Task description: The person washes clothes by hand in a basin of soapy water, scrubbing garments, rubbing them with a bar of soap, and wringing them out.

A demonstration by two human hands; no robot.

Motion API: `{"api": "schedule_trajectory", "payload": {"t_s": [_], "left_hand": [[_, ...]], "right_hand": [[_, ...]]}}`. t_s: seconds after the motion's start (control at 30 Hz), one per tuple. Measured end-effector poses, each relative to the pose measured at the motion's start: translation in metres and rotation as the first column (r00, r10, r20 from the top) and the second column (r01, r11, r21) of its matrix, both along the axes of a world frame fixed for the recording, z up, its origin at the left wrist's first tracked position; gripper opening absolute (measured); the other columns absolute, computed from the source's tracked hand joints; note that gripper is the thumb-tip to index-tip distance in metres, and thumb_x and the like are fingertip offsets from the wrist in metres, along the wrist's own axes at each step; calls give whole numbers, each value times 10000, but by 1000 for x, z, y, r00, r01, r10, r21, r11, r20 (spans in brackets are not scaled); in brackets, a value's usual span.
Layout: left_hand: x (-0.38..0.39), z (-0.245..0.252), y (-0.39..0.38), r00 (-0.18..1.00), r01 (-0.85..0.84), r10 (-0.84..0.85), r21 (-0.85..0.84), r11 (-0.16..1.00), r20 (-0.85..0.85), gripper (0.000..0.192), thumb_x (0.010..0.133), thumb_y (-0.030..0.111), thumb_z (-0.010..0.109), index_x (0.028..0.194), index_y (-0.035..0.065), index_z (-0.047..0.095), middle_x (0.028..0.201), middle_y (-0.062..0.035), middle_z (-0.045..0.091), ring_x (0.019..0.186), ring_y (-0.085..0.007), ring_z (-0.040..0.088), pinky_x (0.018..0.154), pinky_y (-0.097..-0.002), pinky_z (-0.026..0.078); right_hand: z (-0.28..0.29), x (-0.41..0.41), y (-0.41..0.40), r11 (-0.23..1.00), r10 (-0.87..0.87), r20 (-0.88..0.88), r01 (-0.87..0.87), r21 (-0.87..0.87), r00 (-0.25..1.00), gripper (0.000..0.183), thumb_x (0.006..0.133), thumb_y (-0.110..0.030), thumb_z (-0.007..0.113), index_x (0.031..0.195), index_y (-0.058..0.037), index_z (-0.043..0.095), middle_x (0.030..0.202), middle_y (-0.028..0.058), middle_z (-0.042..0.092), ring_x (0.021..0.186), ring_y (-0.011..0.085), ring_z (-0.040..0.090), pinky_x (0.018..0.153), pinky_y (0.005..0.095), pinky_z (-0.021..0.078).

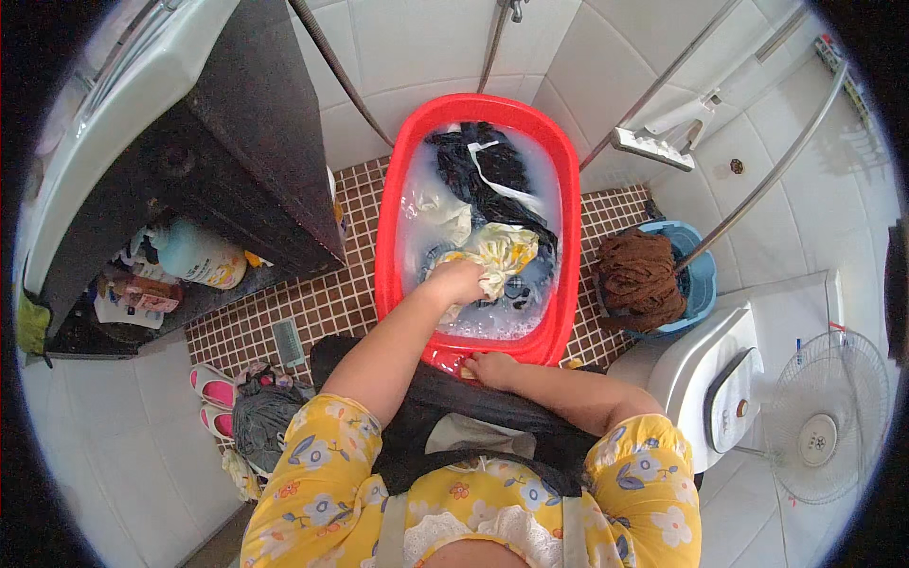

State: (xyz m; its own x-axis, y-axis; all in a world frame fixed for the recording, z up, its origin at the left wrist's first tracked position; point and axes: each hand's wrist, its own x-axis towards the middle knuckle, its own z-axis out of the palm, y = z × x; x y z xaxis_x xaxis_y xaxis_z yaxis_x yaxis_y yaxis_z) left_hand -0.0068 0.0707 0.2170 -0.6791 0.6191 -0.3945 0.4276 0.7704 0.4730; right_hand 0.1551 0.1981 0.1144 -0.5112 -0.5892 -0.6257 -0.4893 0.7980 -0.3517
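Note:
A red plastic tub (479, 103) of cloudy, sudsy water lies before me. My left hand (460, 280) grips a wet white cloth with yellow print (513, 248), bunched up above the water at the tub's near half. My right hand (491, 370) is at the tub's near rim, with its fingers closed around a small yellowish object (466, 373), mostly hidden; whether it is soap I cannot tell. A black garment with white trim (490, 160) floats at the far end. Pale fabric (447, 216) and a dark checked garment (518, 287) are partly under water.
Right of the tub, a brown mop head (639, 280) rests on a blue bucket (703, 255), near a toilet (675, 383) and a fan (817, 433). A dark cabinet (263, 128) with bottles (195, 252) stands left. Pink-lined shoes (216, 390) and a grey plastic bag (263, 422) lie nearby.

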Motion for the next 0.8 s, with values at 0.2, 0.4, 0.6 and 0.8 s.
{"api": "schedule_trajectory", "payload": {"t_s": [0.2, 0.4, 0.6, 0.8], "left_hand": [[-1, -16, -3, 987, 104, -102, -13, 994, 122, 456, 687, 387, 656, 1003, 59, 661, 976, -173, 649, 899, -305, 631, 808, -379, 488], [-3, -11, -9, 969, 141, -130, -40, 989, 209, 437, 694, 396, 664, 975, 61, 665, 936, -184, 653, 877, -316, 628, 799, -386, 478], [-3, -6, -16, 971, 116, -110, -18, 993, 214, 432, 702, 400, 669, 972, 62, 666, 891, -169, 661, 840, -305, 635, 774, -386, 484], [-4, 5, -14, 966, 128, -123, -8, 992, 229, 440, 688, 418, 677, 980, 89, 672, 934, -169, 656, 873, -300, 630, 795, -378, 482]], "right_hand": [[7, -14, -17, 991, 123, 31, -120, -66, 992, 323, 919, -299, 376, 1156, -113, 492, 991, 169, 555, 844, 367, 612, 675, 482, 502], [-5, -9, -6, 971, 9, 34, -1, -240, 999, 299, 906, -307, 403, 1096, -101, 506, 986, 179, 549, 871, 385, 589, 733, 471, 474], [-10, -9, 8, 970, -16, 216, 67, -232, 976, 315, 897, -328, 421, 1112, -117, 511, 971, 194, 568, 963, 375, 565, 793, 475, 439], [-30, -9, 22, 967, -144, 351, 206, -147, 925, 372, 879, -379, 477, 1150, -127, 513, 1027, 180, 610, 953, 372, 585, 850, 437, 438]]}}
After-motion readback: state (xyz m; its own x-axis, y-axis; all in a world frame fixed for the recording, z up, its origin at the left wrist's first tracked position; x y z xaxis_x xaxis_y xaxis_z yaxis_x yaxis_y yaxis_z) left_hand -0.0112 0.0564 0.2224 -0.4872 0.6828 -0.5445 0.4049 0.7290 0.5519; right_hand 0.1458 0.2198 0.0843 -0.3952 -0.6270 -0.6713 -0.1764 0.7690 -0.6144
